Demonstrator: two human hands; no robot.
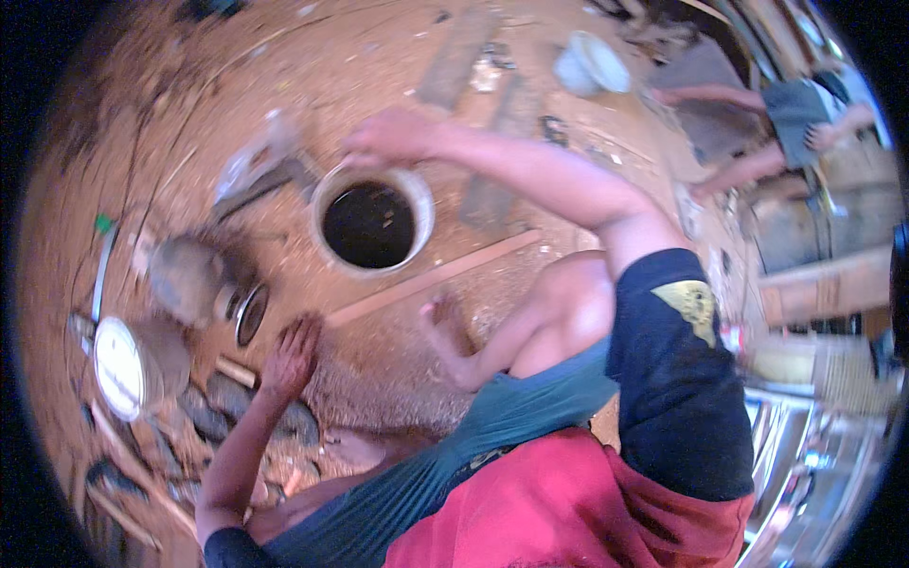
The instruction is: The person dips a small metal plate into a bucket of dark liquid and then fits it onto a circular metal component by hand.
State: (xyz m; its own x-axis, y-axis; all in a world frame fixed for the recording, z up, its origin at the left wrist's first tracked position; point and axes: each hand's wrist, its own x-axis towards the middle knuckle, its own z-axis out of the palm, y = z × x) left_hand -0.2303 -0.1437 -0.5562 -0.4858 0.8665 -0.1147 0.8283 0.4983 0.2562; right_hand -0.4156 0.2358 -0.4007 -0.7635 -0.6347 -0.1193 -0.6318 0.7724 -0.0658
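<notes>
Largest first: reddish dirt ground (189,104), littered with scraps, the wearer squatting or sitting low on it. Second person at right edge, one hand (822,135) in view near the knee; separate from the wearer's work. Bucket (423,222), pale, stands just ahead of the wearer, left of centre, mouth up; dark liquid (369,227) fills much of the opening, true depth unclear. Second bucket (167,364) off to the left, with a whitish face turned to camera. Grey round body (185,275) sits between the two. Long thin board (436,275) lies on the dirt on the near side of the bucket. Pale basin (592,66) is farther out, well apart. Clear bag (260,156) lies left of the bucket. Right hand (390,137) is at the bucket's far rim, fingers curled in; blurred, so can't tell if it grips anything or touches the rim. Left hand (292,358) is spread fairly flat, fingers straight, nothing seen in it, near the board's end and a dark disc (251,314). Smallest: a few light bits show in the liquid. Progress, as judged: liquid is in the bucket; what's left can't be read from this view.
</notes>
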